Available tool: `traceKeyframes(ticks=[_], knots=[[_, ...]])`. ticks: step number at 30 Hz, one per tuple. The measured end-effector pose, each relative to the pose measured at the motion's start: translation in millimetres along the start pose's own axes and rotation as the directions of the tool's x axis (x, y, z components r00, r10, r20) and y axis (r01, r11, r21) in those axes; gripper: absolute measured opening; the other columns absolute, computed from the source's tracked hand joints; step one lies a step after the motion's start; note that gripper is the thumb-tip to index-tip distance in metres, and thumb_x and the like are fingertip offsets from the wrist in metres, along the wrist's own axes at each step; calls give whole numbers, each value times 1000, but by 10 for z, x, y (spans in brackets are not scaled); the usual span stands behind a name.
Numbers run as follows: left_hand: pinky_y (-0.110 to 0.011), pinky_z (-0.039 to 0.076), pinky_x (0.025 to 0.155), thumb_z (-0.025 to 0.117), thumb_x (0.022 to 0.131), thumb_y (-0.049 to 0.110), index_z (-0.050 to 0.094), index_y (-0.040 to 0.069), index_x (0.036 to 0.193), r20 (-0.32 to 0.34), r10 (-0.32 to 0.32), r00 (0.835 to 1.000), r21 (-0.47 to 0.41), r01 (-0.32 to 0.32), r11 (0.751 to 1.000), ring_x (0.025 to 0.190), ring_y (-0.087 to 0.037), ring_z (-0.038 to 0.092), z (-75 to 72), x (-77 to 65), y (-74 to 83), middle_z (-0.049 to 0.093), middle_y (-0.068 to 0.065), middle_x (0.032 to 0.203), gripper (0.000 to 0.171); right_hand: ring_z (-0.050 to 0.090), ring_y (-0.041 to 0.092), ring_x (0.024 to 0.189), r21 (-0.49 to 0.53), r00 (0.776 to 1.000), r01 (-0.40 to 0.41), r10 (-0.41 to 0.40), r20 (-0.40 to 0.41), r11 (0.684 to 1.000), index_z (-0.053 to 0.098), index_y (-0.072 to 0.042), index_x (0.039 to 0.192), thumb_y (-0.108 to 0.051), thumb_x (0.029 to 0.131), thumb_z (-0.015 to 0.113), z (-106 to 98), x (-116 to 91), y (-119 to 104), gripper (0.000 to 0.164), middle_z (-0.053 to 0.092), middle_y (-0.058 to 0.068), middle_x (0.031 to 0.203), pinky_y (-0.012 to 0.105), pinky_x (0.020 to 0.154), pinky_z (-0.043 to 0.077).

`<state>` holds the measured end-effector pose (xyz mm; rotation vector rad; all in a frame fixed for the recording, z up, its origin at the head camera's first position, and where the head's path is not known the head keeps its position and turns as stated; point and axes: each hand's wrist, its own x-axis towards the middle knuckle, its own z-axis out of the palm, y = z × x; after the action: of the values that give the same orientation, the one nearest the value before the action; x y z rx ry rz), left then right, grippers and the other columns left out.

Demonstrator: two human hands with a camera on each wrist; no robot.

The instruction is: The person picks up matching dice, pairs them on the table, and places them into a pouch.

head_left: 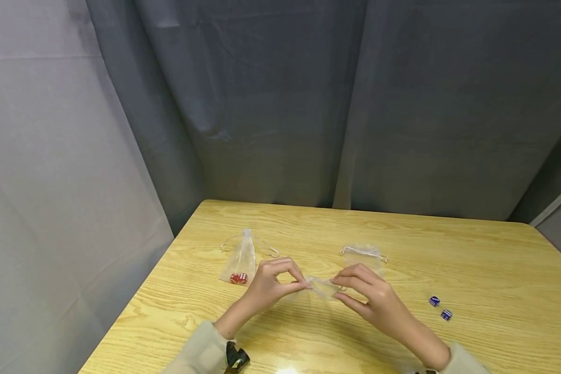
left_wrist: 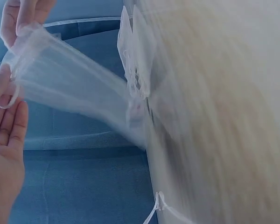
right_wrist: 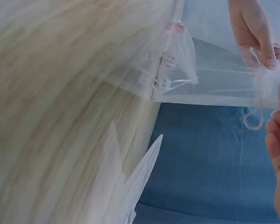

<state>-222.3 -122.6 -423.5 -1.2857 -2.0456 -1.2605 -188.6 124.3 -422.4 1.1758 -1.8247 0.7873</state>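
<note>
A small sheer white drawstring bag [head_left: 321,289] is held up between both hands over the table. My left hand [head_left: 273,283] pinches one side of its mouth between thumb and fingertips. At the opposite side my right hand [head_left: 374,295] pinches the edge, its other fingers spread loosely. In the left wrist view the bag [left_wrist: 79,84] hangs stretched downward from the fingers, with its cord loop [left_wrist: 11,98] dangling by the left hand. To the left lies another sheer bag [head_left: 243,254], drawn in at the top, with red dice [head_left: 239,278] inside.
A third sheer bag [head_left: 364,257] lies flat behind my right hand, its cord across the top. Two blue dice [head_left: 440,308] sit farther right on the wooden table [head_left: 486,259]. Dark curtains [head_left: 280,104] hang behind the table's back edge.
</note>
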Motion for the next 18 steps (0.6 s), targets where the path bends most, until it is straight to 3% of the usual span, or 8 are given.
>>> traceKeyframes(ticks=[4,7,10,13,16,18], knots=[[-27,58,85,79,80,9,71,10,79,-12,-29,1000,-21,28,999,75,-10,68,-8,-12,3,72,-4,77,8,63,13,93,36,997,-71,73,-38,997,73,-4,100,-36,95,61,-45,-59,12,34,69,5,97,6,93,48],[-31,58,89,79,80,7,71,8,80,-19,-49,999,-52,48,998,76,-10,69,-27,-26,15,72,-6,78,8,63,8,98,69,989,-140,143,-29,988,72,-5,105,-29,89,70,-92,-110,8,29,68,7,100,6,94,47],[-36,57,94,78,80,6,70,8,80,-24,-62,998,-67,60,996,77,-10,69,-50,-44,19,72,-7,79,8,63,5,100,85,973,-230,228,30,969,69,-7,113,-12,78,81,-127,-159,-3,38,69,7,105,7,88,49],[-38,55,98,78,80,6,70,8,81,-25,-73,997,-72,71,995,77,-9,69,-68,-65,14,72,-7,79,8,65,6,93,77,943,-324,316,101,943,66,-10,119,1,70,83,-126,-193,-15,53,72,4,105,10,79,52],[-36,55,98,78,81,6,70,8,81,-26,-69,997,-70,67,995,78,-9,69,-81,-83,10,72,-7,79,8,67,8,84,72,921,-376,364,138,924,68,-11,115,2,74,80,-89,-197,-32,45,74,2,99,14,69,53],[-34,57,94,77,81,6,70,8,82,-27,-67,997,-74,65,995,78,-10,68,-87,-90,9,72,-8,79,8,65,6,75,78,919,-383,370,135,921,71,-13,106,2,77,77,-56,-185,-45,34,74,1,92,13,62,51]])
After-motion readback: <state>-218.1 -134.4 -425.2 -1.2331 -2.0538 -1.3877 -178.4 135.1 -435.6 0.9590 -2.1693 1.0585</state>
